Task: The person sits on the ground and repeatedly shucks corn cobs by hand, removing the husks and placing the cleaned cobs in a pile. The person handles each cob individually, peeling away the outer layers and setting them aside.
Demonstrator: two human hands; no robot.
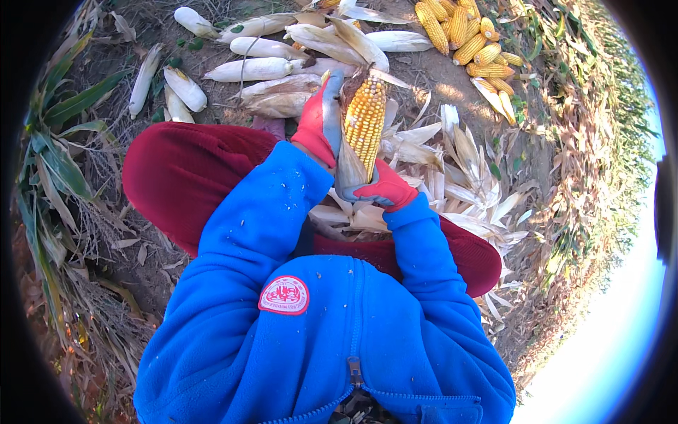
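A corn ear stands nearly upright before me, its yellow kernels bare on the near side. Pale husk still clings along its lower left, and brown silk hangs by its upper left. My right hand, in a red and grey glove, grips the ear around its base. Gloved the same way, my left hand is raised along the ear's left side. A small yellowish tip shows at its fingertips; what it is, I cannot make out. Whether that hand pinches husk is hidden. Stripped husks lie heaped beside my right hand.
Several unhusked ears lie on the soil ahead and to the left. A pile of bare yellow cobs rests at the far right. Dry stalks border the left side, and standing corn plants line the right. My crossed legs frame the near ground.
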